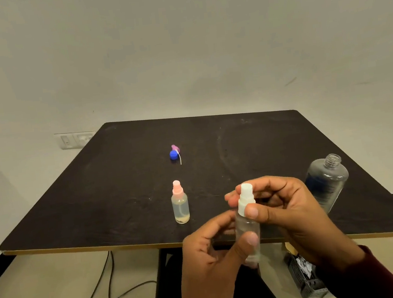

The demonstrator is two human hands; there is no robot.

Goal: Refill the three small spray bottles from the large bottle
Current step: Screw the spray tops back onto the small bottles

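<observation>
I hold a small clear spray bottle (248,228) upright above the table's near edge. My left hand (210,257) grips its body, thumb on the front. My right hand (285,209) pinches its white spray cap (246,198). A second small bottle with a pink cap (180,203) stands upright on the dark table (98,196), left of my hands, with a little liquid at its bottom. The large clear bottle (327,181) stands at the right, uncapped. Far back lie a blue cap (173,155) and a pink spray head with its tube (177,151).
The table's near edge runs just under my hands. Below it, black cables (109,293) trail over the floor at the left, and a grey basket with crumpled paper (305,276) sits at the right. A wall socket (74,140) is behind the table's left corner.
</observation>
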